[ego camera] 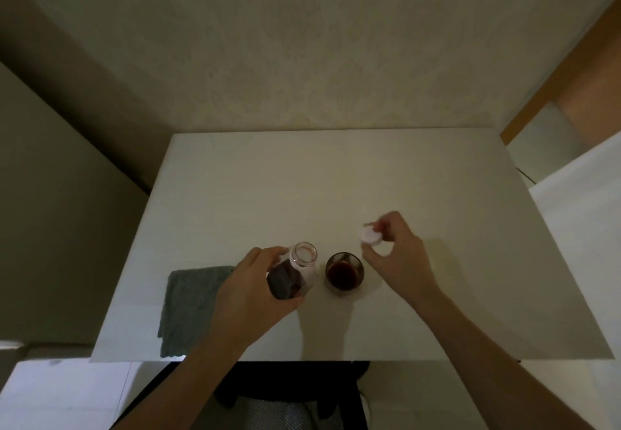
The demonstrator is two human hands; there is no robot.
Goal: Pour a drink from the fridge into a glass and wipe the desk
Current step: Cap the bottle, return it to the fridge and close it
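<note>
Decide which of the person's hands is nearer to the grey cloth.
Left. The left hand grips the bottle right beside the grey cloth; the right hand holds the cap beyond the glass.

You faced a pale patterned wall filling the upper frame in dim light. A dark panel stood at left, a wooden door frame at upper right, and light floor showed at lower left.

A dim, yellowish scene is shown, with soft shadows cast toward the viewer on the white rectangular desk, motion-blurred fingertips, and wide-angle bending at the edges.
</note>
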